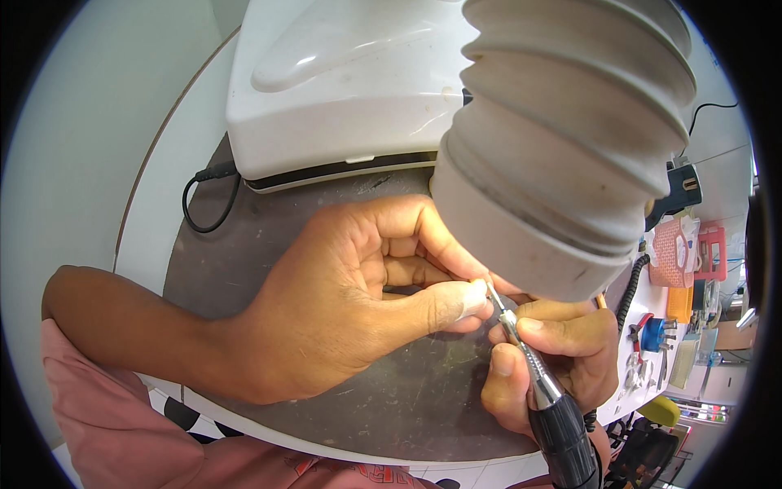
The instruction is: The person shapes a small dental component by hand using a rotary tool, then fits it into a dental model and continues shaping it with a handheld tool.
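My right hand (562, 350) is closed around a rotary handpiece (547, 391) with a black body and a silver nose. Its thin bit points up and left and meets the fingertips of my left hand (350, 301). There, thumb and fingers pinch together on something small and pale, mostly hidden, whose kind I cannot make out. A whitish patch covers part of the left thumb's tip. Just above both hands hangs the wide mouth of a ribbed grey suction hose (538, 261).
A white machine housing (342, 130) stands behind my hands on the grey mat (391, 407). A black cable (195, 204) runs from its left side. On the right are a coiled black cord (633, 293), a blue round holder (654, 334) and a pink basket (674, 253).
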`<state>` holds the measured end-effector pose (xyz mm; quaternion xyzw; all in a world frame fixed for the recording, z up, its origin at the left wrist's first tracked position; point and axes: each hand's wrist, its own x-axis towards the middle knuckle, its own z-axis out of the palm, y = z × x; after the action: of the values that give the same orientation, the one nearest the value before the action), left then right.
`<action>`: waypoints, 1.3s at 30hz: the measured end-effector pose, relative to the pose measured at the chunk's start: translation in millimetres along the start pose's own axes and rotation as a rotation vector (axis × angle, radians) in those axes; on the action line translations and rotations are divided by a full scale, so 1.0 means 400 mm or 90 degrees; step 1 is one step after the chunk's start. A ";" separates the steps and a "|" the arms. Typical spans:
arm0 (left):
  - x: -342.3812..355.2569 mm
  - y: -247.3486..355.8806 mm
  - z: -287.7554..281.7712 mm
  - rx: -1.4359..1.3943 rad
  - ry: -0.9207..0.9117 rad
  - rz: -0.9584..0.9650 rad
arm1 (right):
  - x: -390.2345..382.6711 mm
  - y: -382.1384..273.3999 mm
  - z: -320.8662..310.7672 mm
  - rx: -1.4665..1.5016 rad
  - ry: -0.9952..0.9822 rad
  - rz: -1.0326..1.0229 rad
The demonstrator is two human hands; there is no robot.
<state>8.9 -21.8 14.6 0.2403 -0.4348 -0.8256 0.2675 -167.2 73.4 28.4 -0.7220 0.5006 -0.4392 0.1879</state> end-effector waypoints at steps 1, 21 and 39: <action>0.000 0.001 0.001 -0.005 -0.006 0.000 | 0.000 -0.001 -0.001 0.007 0.005 -0.006; -0.002 0.006 0.004 -0.007 -0.013 -0.029 | 0.033 -0.022 0.008 0.024 0.037 0.081; -0.002 0.002 0.002 -0.007 -0.014 -0.048 | 0.025 -0.015 0.017 0.052 0.072 0.048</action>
<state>9.3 -21.1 16.0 0.2457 -0.4236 -0.8402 0.2329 -157.2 65.9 33.3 -0.6682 0.5191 -0.4921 0.2049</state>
